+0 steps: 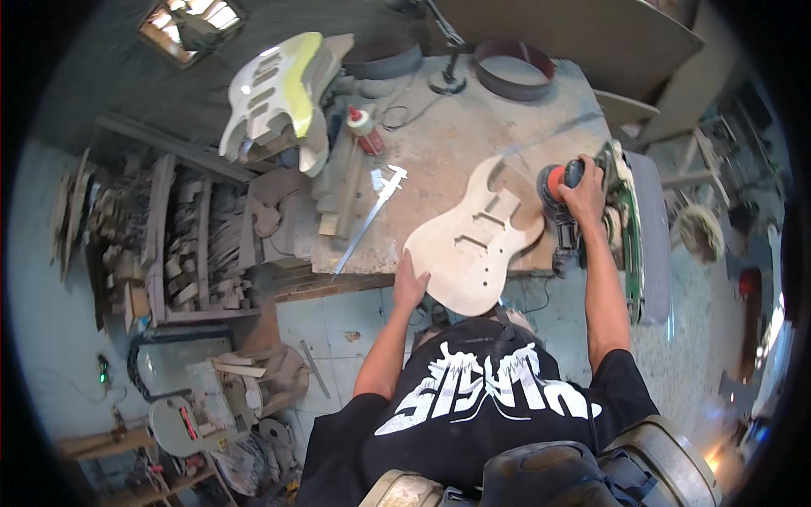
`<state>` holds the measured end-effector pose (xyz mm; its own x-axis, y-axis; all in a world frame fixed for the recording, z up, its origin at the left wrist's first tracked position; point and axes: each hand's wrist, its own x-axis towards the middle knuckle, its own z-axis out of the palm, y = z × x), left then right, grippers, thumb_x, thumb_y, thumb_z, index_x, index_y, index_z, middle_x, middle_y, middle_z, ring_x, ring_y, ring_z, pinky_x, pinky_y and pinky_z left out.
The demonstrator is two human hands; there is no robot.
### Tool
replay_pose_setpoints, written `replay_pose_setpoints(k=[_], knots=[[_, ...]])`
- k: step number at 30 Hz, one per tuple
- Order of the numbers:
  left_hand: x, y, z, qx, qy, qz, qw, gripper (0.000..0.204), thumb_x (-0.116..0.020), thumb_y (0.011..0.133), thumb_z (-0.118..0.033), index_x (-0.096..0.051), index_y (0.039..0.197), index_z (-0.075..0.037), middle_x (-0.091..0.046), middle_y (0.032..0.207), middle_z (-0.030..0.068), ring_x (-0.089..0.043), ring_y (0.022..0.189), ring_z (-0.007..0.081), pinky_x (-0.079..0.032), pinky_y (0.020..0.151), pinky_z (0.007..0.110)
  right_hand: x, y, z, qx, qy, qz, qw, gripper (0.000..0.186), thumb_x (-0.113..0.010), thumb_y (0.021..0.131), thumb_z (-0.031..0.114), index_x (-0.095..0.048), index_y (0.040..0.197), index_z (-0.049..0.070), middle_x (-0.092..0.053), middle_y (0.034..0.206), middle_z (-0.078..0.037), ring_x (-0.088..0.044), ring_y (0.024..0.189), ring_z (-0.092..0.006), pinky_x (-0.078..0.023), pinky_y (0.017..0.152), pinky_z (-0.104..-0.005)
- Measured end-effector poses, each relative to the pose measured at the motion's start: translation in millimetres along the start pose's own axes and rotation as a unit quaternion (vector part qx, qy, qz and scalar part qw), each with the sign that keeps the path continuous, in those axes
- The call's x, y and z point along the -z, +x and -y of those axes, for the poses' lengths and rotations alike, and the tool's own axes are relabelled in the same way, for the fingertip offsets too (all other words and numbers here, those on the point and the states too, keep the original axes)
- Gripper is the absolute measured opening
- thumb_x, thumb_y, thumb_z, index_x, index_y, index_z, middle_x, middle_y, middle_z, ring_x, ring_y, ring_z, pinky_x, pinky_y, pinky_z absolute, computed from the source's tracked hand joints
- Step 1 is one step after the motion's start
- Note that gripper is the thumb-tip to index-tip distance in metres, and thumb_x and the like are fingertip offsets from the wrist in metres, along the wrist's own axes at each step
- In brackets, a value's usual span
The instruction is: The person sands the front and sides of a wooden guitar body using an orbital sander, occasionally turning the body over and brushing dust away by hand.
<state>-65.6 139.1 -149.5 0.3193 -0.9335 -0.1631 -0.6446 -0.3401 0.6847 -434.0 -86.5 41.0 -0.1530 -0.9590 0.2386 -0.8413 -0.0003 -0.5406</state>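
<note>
- At the near edge of the bench (pixel 448 135), toward its right half, lies a pale guitar body (pixel 473 245), its near end jutting past the edge toward the person.
- Shaping looks well along: the outline is cut, the pockets are opened and small holes are drilled.
- Finishing appears left to do, since the wood is bare, with no paint or hardware on it.
- Smoothing seems paused or not begun here, as the sander (pixel 553 188) is just right of the body, not over its face; whether they touch, I cannot tell.
- The left grip (pixel 411 286) is clamped on the body's near-left rim, thumb on the upper face.
- The right grip (pixel 583 190) is wrapped around the sander's top, leaving the body to its left.
- Farther left lies a caliper (pixel 372 211).
</note>
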Motion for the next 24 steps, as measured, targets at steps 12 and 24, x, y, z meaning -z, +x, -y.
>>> replay_pose_setpoints(k=[12, 24], knots=[[-12, -26, -46, 0.240, -0.087, -0.043, 0.966, 0.079, -0.075, 0.085, -0.028, -0.040, 0.154, -0.011, -0.065, 0.130, 0.0284, -0.061, 0.124, 0.0430, -0.048, 0.106, 0.050, -118, 105, -97, 0.001, -0.011, 0.083, 0.996, 0.090, -0.079, 0.076, 0.032, -0.037, 0.154, 0.022, -0.049, 0.148, -0.021, -0.057, 0.127, -0.0441, -0.048, 0.103, -0.0546], [-72, -53, 0, 0.288, -0.070, -0.097, 0.950, 0.060, -0.060, 0.096, -0.052, -0.067, 0.119, 0.002, -0.071, 0.114, 0.0252, -0.067, 0.110, 0.0430, -0.051, 0.095, 0.051, -124, 107, -52, 0.033, -0.042, 0.129, 0.990, 0.082, -0.077, 0.076, 0.026, -0.038, 0.149, 0.023, -0.051, 0.134, -0.024, -0.061, 0.116, -0.0482, -0.051, 0.095, -0.0570]])
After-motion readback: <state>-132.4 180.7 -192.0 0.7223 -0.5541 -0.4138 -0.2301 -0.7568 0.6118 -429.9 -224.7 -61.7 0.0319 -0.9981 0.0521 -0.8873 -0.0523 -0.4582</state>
